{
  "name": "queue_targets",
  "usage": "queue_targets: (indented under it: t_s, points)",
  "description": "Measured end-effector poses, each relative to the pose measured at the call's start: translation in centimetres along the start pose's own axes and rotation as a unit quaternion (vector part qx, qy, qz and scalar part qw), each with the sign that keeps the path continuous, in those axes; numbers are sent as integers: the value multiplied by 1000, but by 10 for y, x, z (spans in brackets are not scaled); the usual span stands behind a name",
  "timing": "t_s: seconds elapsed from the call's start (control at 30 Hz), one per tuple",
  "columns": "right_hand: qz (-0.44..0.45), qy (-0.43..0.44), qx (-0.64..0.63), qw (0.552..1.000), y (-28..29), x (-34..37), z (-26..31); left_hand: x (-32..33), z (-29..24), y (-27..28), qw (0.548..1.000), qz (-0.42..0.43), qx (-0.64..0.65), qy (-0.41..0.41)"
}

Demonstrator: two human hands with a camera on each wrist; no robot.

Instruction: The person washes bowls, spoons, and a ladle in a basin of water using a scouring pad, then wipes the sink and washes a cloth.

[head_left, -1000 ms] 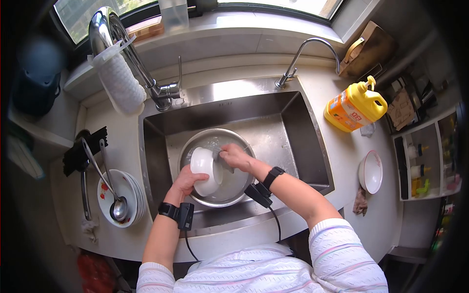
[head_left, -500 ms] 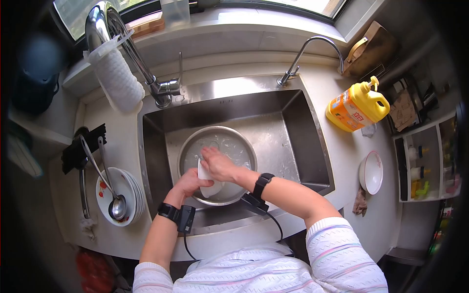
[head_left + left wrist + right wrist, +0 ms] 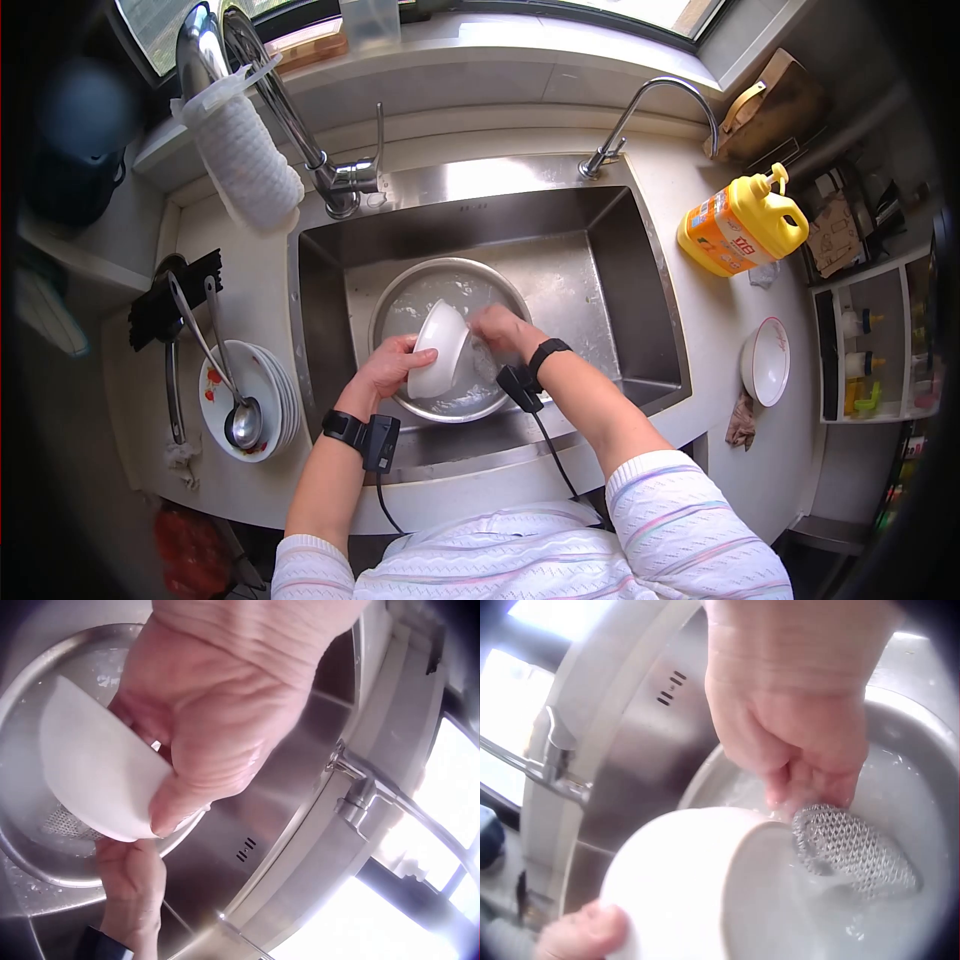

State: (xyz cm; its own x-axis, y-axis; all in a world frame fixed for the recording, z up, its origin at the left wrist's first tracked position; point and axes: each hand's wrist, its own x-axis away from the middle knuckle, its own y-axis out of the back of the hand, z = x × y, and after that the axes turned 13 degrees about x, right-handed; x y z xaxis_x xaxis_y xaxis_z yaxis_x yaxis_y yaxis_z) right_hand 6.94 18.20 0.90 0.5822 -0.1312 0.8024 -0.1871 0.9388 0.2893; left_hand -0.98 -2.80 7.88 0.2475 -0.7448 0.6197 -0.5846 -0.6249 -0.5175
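A white bowl [image 3: 438,352] is tipped on its side over a round metal basin [image 3: 508,290] of cloudy water. My left hand [image 3: 388,366] grips the bowl, thumb on its outer wall in the left wrist view. On the other side, my right hand [image 3: 503,332] pinches a chainmail scrubber [image 3: 855,851] between bent fingers and thumb. The silvery mesh hangs down beside the bowl's rim, its lower end at the water in the right wrist view.
The basin stands in a steel sink [image 3: 625,290] below a large tap [image 3: 345,180]. Stacked plates [image 3: 288,400] with a ladle [image 3: 243,425] lie left. At right are a yellow pump bottle [image 3: 745,225] and another bowl [image 3: 766,362].
The right hand reached over the bowl half a second ago and has drawn back right, with the mesh scrubber beside the bowl. The bowl has turned in the left hand's grip.
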Motion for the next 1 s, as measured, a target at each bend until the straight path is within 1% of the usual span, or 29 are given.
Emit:
queue_targets:
  t_s: [0.07,0.1,0.17,0.2,0.27,0.3,0.33,0.37,0.4,0.43,0.5,0.53,0.57,0.6,0.63,0.67,0.7,0.73,0.77,0.8,0.83,0.87,0.9,0.93,0.97,1.0]
  points:
    - [-80,-11,-85,993,8,3,22,-2,1,-2,1000,11,-3,-5]
    - [-82,-12,-86,993,11,10,33,-2,1,-3,1000,13,-4,-5]
    - [-101,61,-145,982,18,26,53,-4,-1,-5,1000,6,-20,-10]
    - [-103,61,-145,982,17,29,56,-5,-2,-5,1000,8,-20,-11]
    - [-79,79,-228,967,10,37,60,-8,-2,-3,1000,-18,17,7]
    - [-92,77,-260,958,5,43,64,-9,-2,-5,1000,-17,18,7]
    - [-93,75,-260,958,-1,46,67,-10,-2,-7,999,-23,44,-14]
    - [-91,113,-285,947,-7,48,70,-11,-1,-8,996,-29,71,-34]
    - [-89,150,-310,935,-13,52,74,-13,1,-7,997,-28,71,-32]
    - [-90,149,-310,935,-17,55,79,-16,4,-3,997,-23,61,-43]
    - [-72,206,-256,942,-23,60,87,-20,9,5,997,-17,50,-53]
    - [-73,206,-257,941,-22,58,86,-22,12,8,998,-17,4,-55]
    - [-107,224,-212,945,-21,54,85,-23,14,12,997,-16,-42,-56]
    - [-140,241,-165,946,-20,48,82,-19,11,9,997,-16,-42,-56]
    - [-140,240,-165,946,-19,38,74,-11,5,3,999,5,3,-37]
    - [-198,243,-104,944,-16,28,65,-5,1,-1,998,25,49,-19]
    - [-254,244,-43,935,-12,26,60,-3,-1,-1,998,25,49,-20]
    - [-253,245,-42,935,-10,24,54,-1,-1,-1,996,33,81,-31]
    - [-209,203,-125,948,-9,24,46,2,-1,-1,992,40,113,-41]
    - [-163,158,-205,952,-8,25,40,5,-2,-3,992,37,116,-42]
    - [-159,158,-204,953,-7,21,32,7,-3,-6,986,42,154,-52]
    - [-127,145,-258,947,-6,17,25,8,-3,-7,979,47,191,-62]
    - [-97,132,-312,936,-3,19,23,7,-2,-6,978,46,192,-63]
    - [-96,132,-311,936,0,21,20,7,1,-6,965,47,241,-87]
    - [-72,106,-342,931,3,24,17,6,1,-6,950,47,289,-110]
    - [-49,80,-372,924,7,32,17,5,0,-7,950,48,288,-110]
